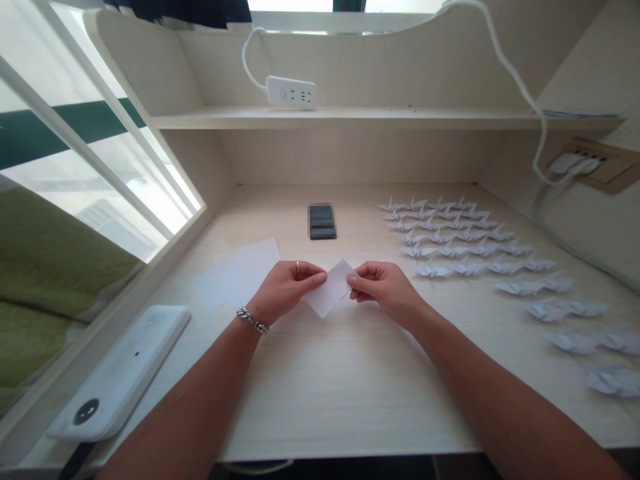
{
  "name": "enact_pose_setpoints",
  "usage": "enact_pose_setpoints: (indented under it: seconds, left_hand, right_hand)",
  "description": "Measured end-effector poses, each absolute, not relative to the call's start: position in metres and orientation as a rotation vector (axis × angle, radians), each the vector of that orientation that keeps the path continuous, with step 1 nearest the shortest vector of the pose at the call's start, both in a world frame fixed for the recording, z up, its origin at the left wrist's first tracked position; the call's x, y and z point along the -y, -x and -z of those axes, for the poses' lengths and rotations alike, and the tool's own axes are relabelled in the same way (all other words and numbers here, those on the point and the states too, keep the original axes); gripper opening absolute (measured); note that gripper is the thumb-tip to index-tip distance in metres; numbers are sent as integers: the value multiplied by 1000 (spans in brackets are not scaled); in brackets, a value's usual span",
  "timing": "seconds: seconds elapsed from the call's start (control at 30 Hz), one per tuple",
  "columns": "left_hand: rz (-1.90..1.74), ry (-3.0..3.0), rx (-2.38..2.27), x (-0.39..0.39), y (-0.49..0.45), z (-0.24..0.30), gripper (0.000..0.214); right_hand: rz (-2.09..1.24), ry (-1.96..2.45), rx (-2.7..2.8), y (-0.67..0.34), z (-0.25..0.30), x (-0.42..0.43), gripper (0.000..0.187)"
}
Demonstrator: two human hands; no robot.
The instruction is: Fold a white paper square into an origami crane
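Note:
A small folded white paper square, turned like a diamond, is held up between my hands above the desk. My left hand pinches its left corner between thumb and fingers; a ring and a chain bracelet show on that side. On the right corner, the thumb and curled fingers of my right hand grip the paper. Loose white paper sheets lie flat just left of my left hand. To the right stand rows of folded white paper cranes, spread from the back toward the front edge.
A dark phone-like object, its face blurred, lies behind the paper. At left rests a white device with a round dark dial. A power strip sits on the shelf; its white cable reaches the right wall outlet.

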State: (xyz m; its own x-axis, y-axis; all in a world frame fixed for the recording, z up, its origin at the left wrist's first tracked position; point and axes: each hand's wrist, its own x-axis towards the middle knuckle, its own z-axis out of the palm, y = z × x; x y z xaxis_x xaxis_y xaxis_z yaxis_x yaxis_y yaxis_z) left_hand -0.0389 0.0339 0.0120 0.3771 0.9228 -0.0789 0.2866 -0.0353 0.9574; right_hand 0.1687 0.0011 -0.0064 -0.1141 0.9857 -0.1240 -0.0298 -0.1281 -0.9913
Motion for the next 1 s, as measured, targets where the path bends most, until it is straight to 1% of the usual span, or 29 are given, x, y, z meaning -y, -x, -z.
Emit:
enact_pose_setpoints:
  seconds: [0.27,0.67,0.83,1.0]
  left_hand:
    - [-677,-1665,-1073,-34,33,-5,26]
    - [-717,-1414,-956,-27,29,-10,25]
    - [-702,-1410,-966,-28,31,-9,24]
    - [-667,-1424,-957,-30,35,-9,29]
  right_hand:
    - [-1464,1256,1303,-169,8,-2,22]
    - [-1523,1158,1254,-166,4,2,30]
    - [-1523,1163,1241,-167,6,1,31]
    - [-1528,1159,1233,-167,6,1,31]
